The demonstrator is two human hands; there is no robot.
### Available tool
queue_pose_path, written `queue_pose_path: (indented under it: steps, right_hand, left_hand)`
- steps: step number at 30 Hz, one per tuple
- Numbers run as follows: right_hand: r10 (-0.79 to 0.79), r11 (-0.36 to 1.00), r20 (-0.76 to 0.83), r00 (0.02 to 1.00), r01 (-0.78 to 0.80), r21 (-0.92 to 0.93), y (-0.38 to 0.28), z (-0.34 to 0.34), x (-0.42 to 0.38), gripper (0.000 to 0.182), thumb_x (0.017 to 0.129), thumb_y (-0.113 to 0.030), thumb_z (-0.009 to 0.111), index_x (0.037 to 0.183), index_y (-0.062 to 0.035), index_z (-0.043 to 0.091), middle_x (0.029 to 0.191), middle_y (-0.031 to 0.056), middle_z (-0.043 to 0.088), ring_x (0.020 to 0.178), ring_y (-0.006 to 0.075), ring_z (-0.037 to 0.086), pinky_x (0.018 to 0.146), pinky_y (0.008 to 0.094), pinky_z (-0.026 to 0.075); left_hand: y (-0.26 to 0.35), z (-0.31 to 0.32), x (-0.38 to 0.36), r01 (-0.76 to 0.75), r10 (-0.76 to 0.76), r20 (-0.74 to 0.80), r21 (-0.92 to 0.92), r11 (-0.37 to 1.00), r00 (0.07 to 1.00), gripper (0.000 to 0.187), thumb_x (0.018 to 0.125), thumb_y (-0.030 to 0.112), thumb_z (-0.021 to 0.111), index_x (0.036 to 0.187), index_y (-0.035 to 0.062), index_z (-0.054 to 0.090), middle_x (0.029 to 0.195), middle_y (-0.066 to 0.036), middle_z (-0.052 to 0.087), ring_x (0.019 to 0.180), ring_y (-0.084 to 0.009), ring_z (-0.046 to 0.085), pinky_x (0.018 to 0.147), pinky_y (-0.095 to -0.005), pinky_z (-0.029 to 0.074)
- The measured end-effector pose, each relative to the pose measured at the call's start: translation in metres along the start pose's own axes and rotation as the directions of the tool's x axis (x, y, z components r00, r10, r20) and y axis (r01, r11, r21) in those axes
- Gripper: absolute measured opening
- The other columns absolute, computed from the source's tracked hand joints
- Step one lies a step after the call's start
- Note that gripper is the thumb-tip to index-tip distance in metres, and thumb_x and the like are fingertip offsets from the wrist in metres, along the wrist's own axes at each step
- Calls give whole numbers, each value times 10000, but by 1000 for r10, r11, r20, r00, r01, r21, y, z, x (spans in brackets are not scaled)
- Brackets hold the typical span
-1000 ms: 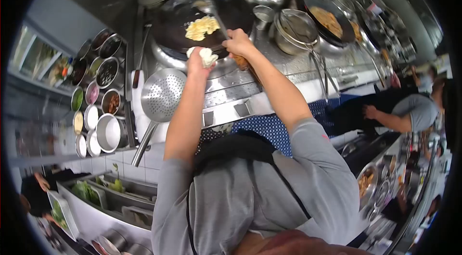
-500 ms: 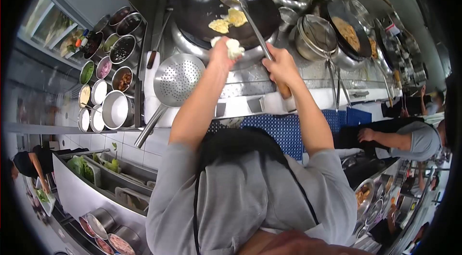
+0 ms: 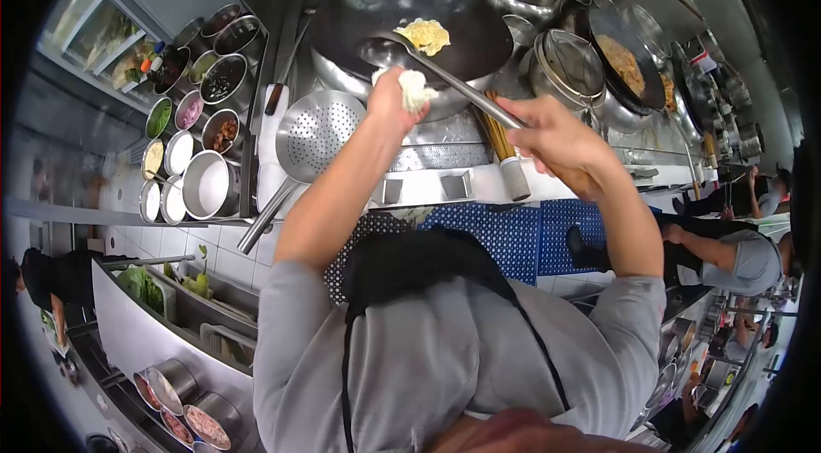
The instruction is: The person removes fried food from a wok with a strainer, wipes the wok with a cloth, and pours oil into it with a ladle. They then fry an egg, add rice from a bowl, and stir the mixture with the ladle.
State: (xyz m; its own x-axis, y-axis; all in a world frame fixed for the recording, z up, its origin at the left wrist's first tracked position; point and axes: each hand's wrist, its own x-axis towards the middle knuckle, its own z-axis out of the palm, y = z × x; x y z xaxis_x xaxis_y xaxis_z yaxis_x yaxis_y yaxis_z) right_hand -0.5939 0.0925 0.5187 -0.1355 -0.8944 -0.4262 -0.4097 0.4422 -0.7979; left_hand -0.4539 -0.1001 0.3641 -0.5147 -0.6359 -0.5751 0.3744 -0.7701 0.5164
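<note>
A dark wok (image 3: 342, 21) sits on the stove with a patch of yellow cooked egg (image 3: 425, 36) toward its far side. My left hand (image 3: 392, 102) is closed around a bunched white cloth (image 3: 416, 91) at the wok's near rim. In my right hand (image 3: 552, 138) is a long metal ladle (image 3: 466, 90), its wooden grip under the palm and its bowl low in the wok, left of the egg. Below the shaft, a bamboo wok brush (image 3: 513, 175) lies on the stove's front ledge. A perforated strainer (image 3: 318, 132) rests beside my left forearm.
Metal tubs of ingredients (image 3: 224, 81) stand at the left. Pots with sieves (image 3: 564, 68) and a second wok holding food (image 3: 620, 64) are at the right. Another person (image 3: 735, 252) stands to the right, and one more (image 3: 56, 286) at the far left.
The ladle bowl has swung from the wok's far side to its near left. My right hand has moved right, uncovering the brush. The egg pieces now lie together, farther back.
</note>
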Motion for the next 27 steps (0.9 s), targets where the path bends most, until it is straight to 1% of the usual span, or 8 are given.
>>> queue_pose_path:
  steps: [5, 10, 11, 13, 15, 18, 21, 27]
  right_hand:
    - [-53, 928, -39, 998, 35, -370, 20, -11, 48, 472, 827, -95, 556, 1273, 52, 511, 587, 102, 566, 450, 180, 580, 442, 324, 462]
    - [-177, 908, -383, 906, 1, -419, 37, 5, 95, 551, 823, -129, 587, 1331, 32, 450, 671, 211, 605, 499, 227, 604, 568, 358, 492]
    - [-412, 854, -387, 825, 202, -480, 47, 3, 79, 547, 816, -126, 597, 1319, 39, 461, 689, 204, 613, 513, 229, 610, 560, 342, 491]
    - [-440, 850, -407, 801, 224, -477, 46, 11, 34, 530, 829, -110, 593, 1334, -3, 474, 702, 133, 614, 505, 124, 559, 480, 306, 456]
    - [-282, 946, -430, 858, 172, -276, 39, 22, 12, 537, 797, -115, 623, 1303, 6, 491, 879, 284, 621, 835, 300, 662, 787, 355, 474]
    - [-319, 942, -446, 836, 226, -250, 27, 20, 24, 555, 807, -131, 631, 1322, 0, 474, 748, 178, 623, 600, 174, 607, 653, 306, 492]
    - [-175, 890, -380, 908, 311, 333, 36, 20, 87, 613, 845, -97, 635, 1397, -3, 384, 623, 40, 549, 441, 103, 506, 398, 270, 418]
    - [58, 605, -167, 984, 99, 790, 72, 30, 166, 516, 876, -85, 604, 1327, -27, 361, 646, 33, 554, 447, 88, 484, 366, 216, 383]
  left_hand:
    - [-1, -4, 20, -28, 29, 65, -11, 1000, 997, 196, 906, 297, 457, 876, 133, 560, 789, -42, 613, 708, -227, 605, 518, -354, 482]
    - [-64, -48, 27, -119, 122, 122, -30, 992, 985, 73, 849, 199, 532, 888, 141, 555, 802, -52, 619, 670, -224, 602, 504, -369, 471]
    - [-73, -51, 5, -118, 119, 32, -31, 993, 992, 90, 838, 169, 521, 916, 141, 557, 810, -46, 613, 665, -219, 597, 496, -377, 462]
    - [-69, -41, -43, -74, 74, 2, 9, 997, 997, 137, 825, 167, 536, 940, 92, 552, 810, -86, 604, 633, -236, 620, 452, -374, 477]
    - [-48, -15, -43, -138, 148, 81, -116, 984, 986, 150, 841, 207, 532, 944, 99, 555, 808, -69, 609, 631, -231, 614, 447, -358, 461]
    - [-16, 0, 13, -52, 53, 14, -50, 997, 998, 184, 864, 266, 525, 896, 90, 567, 770, -61, 605, 633, -225, 599, 446, -337, 453]
    - [-13, -11, 61, -113, 113, 5, -27, 993, 994, 195, 833, 258, 565, 923, 85, 579, 808, -70, 621, 651, -229, 609, 461, -337, 454]
    - [-16, -20, 78, -95, 95, 11, 21, 995, 995, 192, 817, 256, 584, 931, 102, 590, 786, -66, 624, 636, -236, 619, 483, -358, 471]
